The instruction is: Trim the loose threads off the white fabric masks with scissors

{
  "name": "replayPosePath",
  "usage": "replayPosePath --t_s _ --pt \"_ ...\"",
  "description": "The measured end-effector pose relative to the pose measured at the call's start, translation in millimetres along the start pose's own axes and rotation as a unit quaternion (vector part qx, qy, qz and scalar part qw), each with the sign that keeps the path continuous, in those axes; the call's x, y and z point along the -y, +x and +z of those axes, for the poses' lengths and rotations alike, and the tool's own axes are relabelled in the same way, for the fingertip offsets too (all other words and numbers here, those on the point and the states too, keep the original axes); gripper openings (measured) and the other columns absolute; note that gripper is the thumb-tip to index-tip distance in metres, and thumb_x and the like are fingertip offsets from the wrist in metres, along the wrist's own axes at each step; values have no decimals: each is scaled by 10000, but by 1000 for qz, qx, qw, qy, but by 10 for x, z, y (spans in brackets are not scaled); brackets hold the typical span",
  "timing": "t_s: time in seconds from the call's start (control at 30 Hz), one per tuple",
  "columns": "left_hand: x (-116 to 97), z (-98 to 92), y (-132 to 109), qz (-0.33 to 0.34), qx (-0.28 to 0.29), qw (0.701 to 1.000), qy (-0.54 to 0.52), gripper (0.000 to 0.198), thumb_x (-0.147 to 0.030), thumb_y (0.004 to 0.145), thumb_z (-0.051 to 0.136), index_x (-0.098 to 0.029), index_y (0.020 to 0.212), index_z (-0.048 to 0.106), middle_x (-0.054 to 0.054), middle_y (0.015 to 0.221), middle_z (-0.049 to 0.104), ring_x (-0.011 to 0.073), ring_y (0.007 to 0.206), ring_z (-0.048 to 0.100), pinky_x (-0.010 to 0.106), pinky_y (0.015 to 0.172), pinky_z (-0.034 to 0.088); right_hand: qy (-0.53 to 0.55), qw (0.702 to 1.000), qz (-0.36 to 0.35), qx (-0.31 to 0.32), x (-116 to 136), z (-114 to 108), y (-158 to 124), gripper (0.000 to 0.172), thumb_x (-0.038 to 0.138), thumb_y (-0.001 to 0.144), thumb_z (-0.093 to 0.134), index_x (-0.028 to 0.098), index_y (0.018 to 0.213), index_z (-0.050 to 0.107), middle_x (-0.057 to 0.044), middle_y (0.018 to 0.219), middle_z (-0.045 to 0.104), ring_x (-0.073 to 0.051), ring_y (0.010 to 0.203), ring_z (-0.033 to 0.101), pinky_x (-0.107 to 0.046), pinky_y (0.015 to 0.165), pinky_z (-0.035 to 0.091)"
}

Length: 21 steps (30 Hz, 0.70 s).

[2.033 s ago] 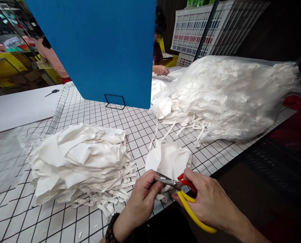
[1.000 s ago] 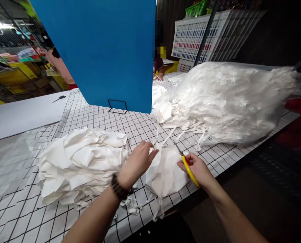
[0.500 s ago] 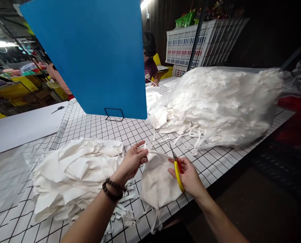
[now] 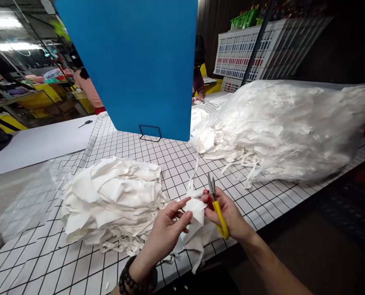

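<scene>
My left hand (image 4: pixel 167 229) pinches a white fabric piece (image 4: pixel 196 223) near the table's front edge, fingers and thumb closed on its folded top. My right hand (image 4: pixel 228 215) also touches that piece and grips yellow-and-red thread snips (image 4: pixel 216 205), blades pointing up and away. To the left of both hands lies a pile of white fabric pieces (image 4: pixel 114 198) with strap ends hanging toward me. A dark bead bracelet sits on my left wrist.
A large clear plastic bag of white fabric pieces (image 4: pixel 286 127) lies at the right. A blue upright board (image 4: pixel 133 61) stands at the back on the gridded table (image 4: pixel 157 151). Scissors (image 4: pixel 85 123) lie on a white sheet far left. Other people work behind the board.
Both hands have drawn back toward me with the fabric piece, which is now bunched and folded between them instead of spread flat. The snips now point upward.
</scene>
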State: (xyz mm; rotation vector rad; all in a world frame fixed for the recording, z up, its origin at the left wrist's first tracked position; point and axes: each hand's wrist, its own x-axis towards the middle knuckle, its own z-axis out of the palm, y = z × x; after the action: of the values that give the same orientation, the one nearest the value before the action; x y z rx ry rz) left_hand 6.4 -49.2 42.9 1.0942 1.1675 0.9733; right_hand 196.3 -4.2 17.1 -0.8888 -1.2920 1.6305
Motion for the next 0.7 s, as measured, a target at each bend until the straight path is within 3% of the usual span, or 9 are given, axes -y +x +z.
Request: replayPosePath --t_s 0.1,0.2,0.33,0.47,0.6,0.7 --pt "-73 -111 -24 -54 69 995 56 491 -550 891 517 -122 1102 632 52 880 622 127 637 641 218 507 503 -45 999 -22 21 73 -48 -36 295 235 767 719 242 948 486 12 948 572 -117 809 569 -244 739 468" --pt "-131 -227 5 -141 158 975 63 511 -612 909 409 -144 1027 574 -2 752 604 106 448 616 190 378 420 -65 995 -26 71 150 -74 -58 284 174 766 685 239 947 477 12 936 554 -111 776 537 -234 694 449" --pt "-124 -366 122 -236 297 925 35 434 -613 879 484 -188 962 512 -54 559 585 98 325 541 162 306 346 -83 988 -37 122 212 -74 -64 280 122 742 655 230 925 472 21 895 520 -103 738 497 -221 655 424" --pt "-3 -413 214 -270 372 887 -40 415 -594 823 601 -212 920 472 -72 475 570 102 276 490 151 276 299 -80 984 -33 156 237 -91 -46 318 97 718 654 229 927 454 16 922 530 -111 775 507 -230 682 424" --pt "63 -307 130 -248 379 889 -67 408 -553 785 667 -208 933 509 -73 473 557 101 286 482 155 284 277 -78 984 -23 158 290 -117 -2 321 103 722 666 224 923 447 13 922 540 -111 770 512 -232 681 425" --pt "-45 -153 -58 -164 292 941 40 332 -525 820 638 -200 860 580 -27 588 606 101 392 516 180 353 302 -83 986 -17 143 378 -89 48 312 107 723 672 224 898 441 22 882 539 -97 703 497 -214 612 411"
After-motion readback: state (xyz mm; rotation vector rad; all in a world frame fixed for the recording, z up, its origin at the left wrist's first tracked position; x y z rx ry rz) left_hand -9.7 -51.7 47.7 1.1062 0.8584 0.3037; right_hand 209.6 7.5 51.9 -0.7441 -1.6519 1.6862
